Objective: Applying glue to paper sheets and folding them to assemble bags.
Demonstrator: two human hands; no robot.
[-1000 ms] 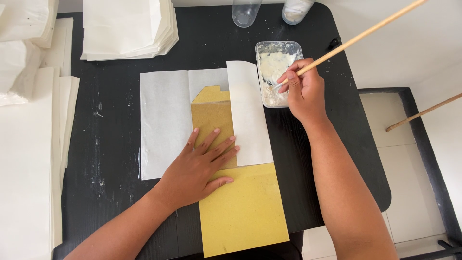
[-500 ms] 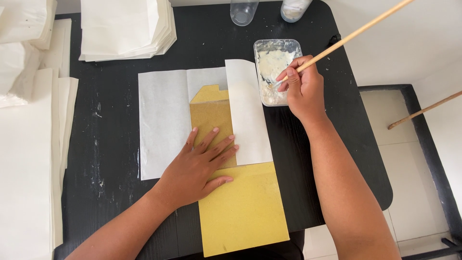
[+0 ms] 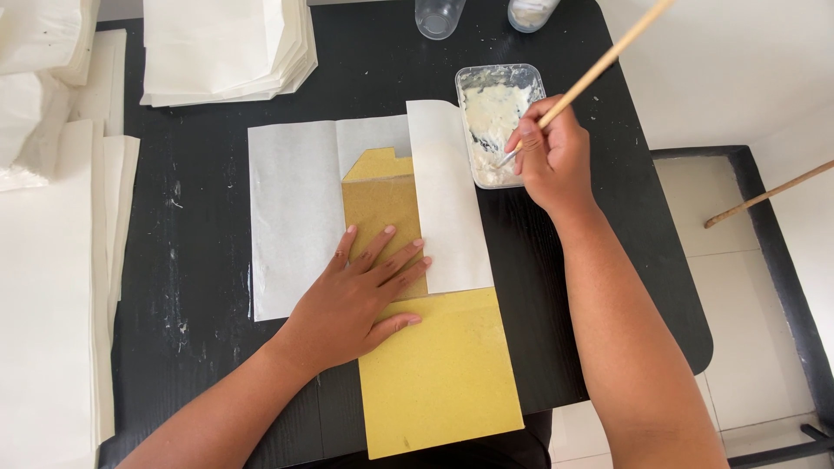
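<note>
Pinched between thumb and fingers, the right hand (image 3: 556,156) has a firm grip on a long thin wooden stick (image 3: 599,65), whose lower end dips into a clear rectangular plastic tub of white paste (image 3: 491,113) at the far side of the black table (image 3: 200,226); the stick slants up and away to the right, out of the top of the view. Left hand (image 3: 356,295) has no grip on anything; it lies flat, fingers spread, pressing on a yellow-brown cardboard template (image 3: 439,373) where that meets a white sheet of paper (image 3: 291,217). That sheet lies mid-table, its right flap folded over the template's edge; the template's notched top shows between the paper's sides, and its wide lower part juts out towards the person, just over the near table edge. Stacks of folded white paper (image 3: 226,48) sit at the far left; more white sheets (image 3: 52,287) lie along the left side; two clear bottles (image 3: 439,16) stand at the far edge, just beyond the tub.
</note>
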